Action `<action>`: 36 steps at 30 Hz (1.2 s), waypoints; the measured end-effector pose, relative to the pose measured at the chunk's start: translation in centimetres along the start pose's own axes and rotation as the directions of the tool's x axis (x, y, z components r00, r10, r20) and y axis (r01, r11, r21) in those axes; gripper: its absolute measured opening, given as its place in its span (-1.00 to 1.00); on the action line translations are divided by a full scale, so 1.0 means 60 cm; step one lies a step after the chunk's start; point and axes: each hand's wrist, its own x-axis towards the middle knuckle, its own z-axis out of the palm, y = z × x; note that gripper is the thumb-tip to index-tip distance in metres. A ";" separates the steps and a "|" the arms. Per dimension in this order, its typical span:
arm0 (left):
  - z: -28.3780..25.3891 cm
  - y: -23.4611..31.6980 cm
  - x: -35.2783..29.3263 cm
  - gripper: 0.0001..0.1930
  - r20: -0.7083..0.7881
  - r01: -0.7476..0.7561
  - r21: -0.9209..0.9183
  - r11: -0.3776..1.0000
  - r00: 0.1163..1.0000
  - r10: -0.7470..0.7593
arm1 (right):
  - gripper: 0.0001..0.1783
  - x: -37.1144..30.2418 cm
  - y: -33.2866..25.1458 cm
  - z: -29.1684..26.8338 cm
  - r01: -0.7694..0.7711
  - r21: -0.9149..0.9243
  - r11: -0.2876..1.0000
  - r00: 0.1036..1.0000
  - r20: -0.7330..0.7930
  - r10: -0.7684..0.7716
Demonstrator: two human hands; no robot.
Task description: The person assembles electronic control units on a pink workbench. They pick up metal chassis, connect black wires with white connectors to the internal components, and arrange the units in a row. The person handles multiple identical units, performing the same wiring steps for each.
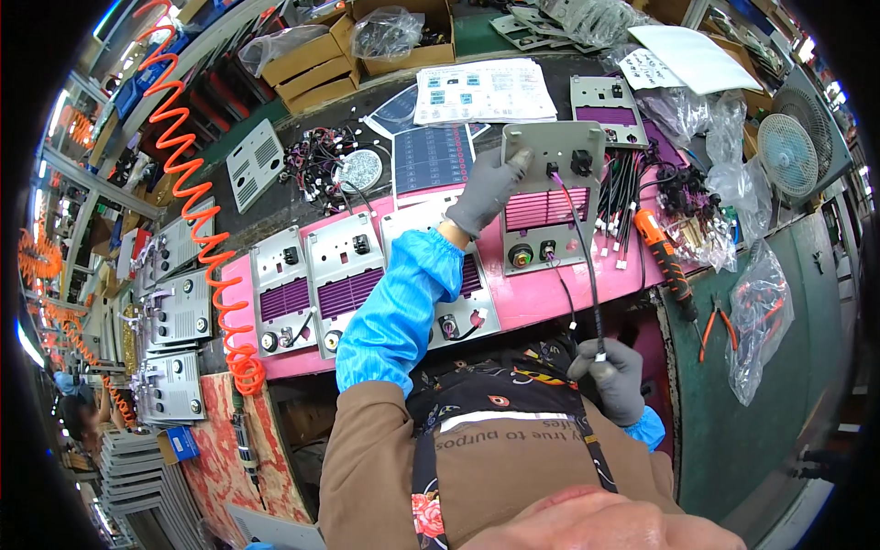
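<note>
My left hand, in a grey glove with a blue sleeve cover, grips the upper left of a grey metal panel. The panel is tilted up on the pink mat and has a purple slatted vent, black sockets and a round fitting low on its face. A black cable with red and purple wires runs from a small socket on the panel toward me. Near my apron, my right hand, also gloved, has its fingers closed on the cable's lower end, beside a white connector. A thinner black lead hangs from the panel's lower edge.
Similar panels lie left on the pink mat. At right are black wire bundles, an orange-handled electric screwdriver, pliers and a fan. Papers lie behind; an orange coiled hose hangs left.
</note>
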 end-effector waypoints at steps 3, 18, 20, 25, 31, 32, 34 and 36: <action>-0.005 -0.005 0.009 -0.64 -0.032 -0.007 0.066 0.998 0.999 0.009 | -0.66 0.014 -0.024 0.005 0.014 -0.067 0.998 0.988 -0.153 -0.024; -0.015 -0.009 0.018 -0.61 -0.101 0.017 0.099 0.995 0.995 -0.007 | -0.75 0.042 -0.024 0.002 -0.007 -0.076 0.997 0.969 -0.245 -0.012; -0.020 -0.015 0.017 -0.61 -0.101 -0.011 0.085 0.996 0.995 0.020 | -0.75 0.043 -0.025 0.004 0.024 -0.072 0.997 0.964 -0.263 -0.042; -0.014 -0.022 0.016 -0.64 -0.091 -0.058 0.112 0.992 0.994 0.069 | -0.74 0.043 -0.049 0.001 0.020 -0.067 0.998 0.923 -0.381 -0.044; -0.047 -0.012 0.002 -0.64 0.063 -0.136 0.328 0.935 0.991 0.122 | -0.78 0.042 -0.074 -0.005 0.046 -0.186 0.981 0.965 -0.246 -0.092; -0.044 -0.011 -0.005 -0.60 0.031 -0.106 0.234 0.966 0.994 0.102 | -0.76 0.036 -0.076 -0.014 0.044 -0.295 0.955 0.975 -0.194 -0.104; -0.023 -0.004 -0.010 -0.52 -0.033 -0.063 0.153 0.986 0.997 0.069 | -0.73 0.023 -0.078 -0.024 0.008 -0.461 0.887 0.984 -0.153 -0.089; -0.006 0.014 -0.019 -0.47 -0.029 -0.059 0.191 0.980 0.997 0.066 | -0.70 0.015 -0.063 -0.027 0.004 -0.517 0.856 0.979 -0.174 -0.109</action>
